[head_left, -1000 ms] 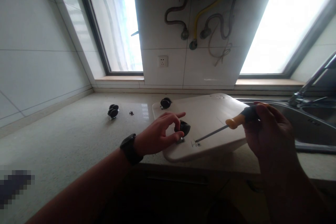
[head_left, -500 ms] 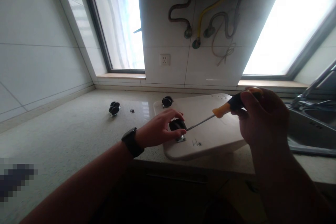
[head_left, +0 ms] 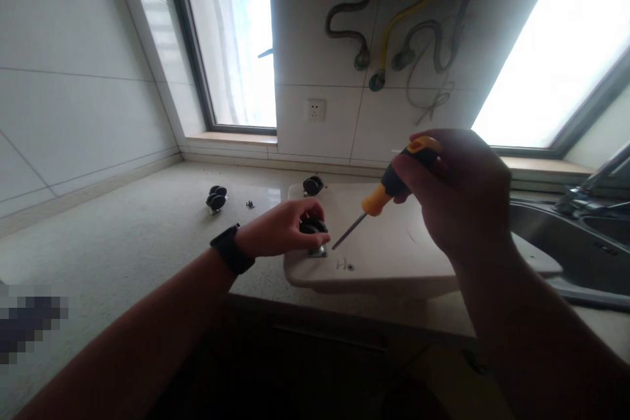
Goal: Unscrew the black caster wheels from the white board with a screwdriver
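Observation:
My left hand (head_left: 288, 230) grips a black caster wheel (head_left: 314, 227), whose metal plate rests on the near left corner of a white panel (head_left: 378, 230). In my right hand (head_left: 457, 190) is a screwdriver (head_left: 386, 187) with a yellow and black handle. It slants down to the left, its tip just right of the caster's plate. A second caster (head_left: 313, 185) stands at the panel's far left corner. Beside the panel, another caster (head_left: 216, 198) lies on the counter near a small heap of screws (head_left: 251, 205).
The stone counter (head_left: 147, 256) runs along a tiled wall with a socket (head_left: 315, 109). To the right is a metal sink (head_left: 541, 223) with a faucet (head_left: 598, 177), and the panel reaches over its edge. Hoses (head_left: 394, 20) hang on the wall above. A blurred patch covers the far left.
My right hand has brought the screwdriver left and tilted it more steeply. The panel's near edge and the held caster have shifted left, with my left hand still on the caster.

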Motion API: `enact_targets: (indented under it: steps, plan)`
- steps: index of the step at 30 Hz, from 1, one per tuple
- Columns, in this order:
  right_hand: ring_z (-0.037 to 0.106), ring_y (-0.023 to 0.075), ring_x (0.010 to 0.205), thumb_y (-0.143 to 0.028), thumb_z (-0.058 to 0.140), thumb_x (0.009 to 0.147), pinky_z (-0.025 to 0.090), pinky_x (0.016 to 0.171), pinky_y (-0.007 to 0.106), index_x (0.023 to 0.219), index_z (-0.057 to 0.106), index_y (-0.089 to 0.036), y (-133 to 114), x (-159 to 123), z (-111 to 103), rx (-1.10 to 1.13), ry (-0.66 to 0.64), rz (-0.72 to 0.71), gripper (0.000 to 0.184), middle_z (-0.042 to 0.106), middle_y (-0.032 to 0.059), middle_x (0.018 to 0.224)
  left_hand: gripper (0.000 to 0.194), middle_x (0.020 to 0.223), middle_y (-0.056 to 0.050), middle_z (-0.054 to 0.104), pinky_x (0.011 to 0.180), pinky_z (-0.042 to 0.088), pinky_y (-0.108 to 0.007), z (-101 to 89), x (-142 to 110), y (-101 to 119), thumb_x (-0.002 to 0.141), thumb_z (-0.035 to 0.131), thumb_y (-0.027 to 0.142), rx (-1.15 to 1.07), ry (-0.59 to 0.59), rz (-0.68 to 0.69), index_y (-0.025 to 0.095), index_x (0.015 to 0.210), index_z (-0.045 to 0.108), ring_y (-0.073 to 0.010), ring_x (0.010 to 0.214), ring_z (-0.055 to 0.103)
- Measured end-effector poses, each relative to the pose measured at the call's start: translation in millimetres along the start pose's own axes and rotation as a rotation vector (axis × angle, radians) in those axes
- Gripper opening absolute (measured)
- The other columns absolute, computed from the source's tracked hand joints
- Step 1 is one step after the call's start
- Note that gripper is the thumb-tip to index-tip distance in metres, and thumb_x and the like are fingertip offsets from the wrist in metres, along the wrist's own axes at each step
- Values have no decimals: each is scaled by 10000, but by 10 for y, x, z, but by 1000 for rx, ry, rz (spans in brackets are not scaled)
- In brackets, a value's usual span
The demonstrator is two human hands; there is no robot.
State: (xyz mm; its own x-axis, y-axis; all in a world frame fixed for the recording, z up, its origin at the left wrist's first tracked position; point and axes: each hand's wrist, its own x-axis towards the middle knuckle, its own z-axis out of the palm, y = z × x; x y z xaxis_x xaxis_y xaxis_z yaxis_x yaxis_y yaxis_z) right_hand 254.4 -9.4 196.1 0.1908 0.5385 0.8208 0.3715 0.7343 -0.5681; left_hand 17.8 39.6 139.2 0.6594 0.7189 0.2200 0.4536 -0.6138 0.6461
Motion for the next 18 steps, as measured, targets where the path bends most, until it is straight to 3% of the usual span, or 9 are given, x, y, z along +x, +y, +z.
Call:
enact_targets:
  steps: [8,18]
  plan:
    - [646,152,667,-343,815,738,568,428,273,945,618,-264,123,192,397,65,-119,-5,297,594,-15,835,437,912,-49,660,672,458,-327,-159,-26,-17,877,637,599,106,24,-57,177,985,609,-177,755,578]
    - [609,131,646,-388,809,725,515,412,242,958,608,-245,253,274,567,-5,-200,46,339,591,-5,849,322,1111,-76,738,807,525,-328,-120,5,-27,962,588,387,-1,52,13,190,1186,710,-183,924,681]
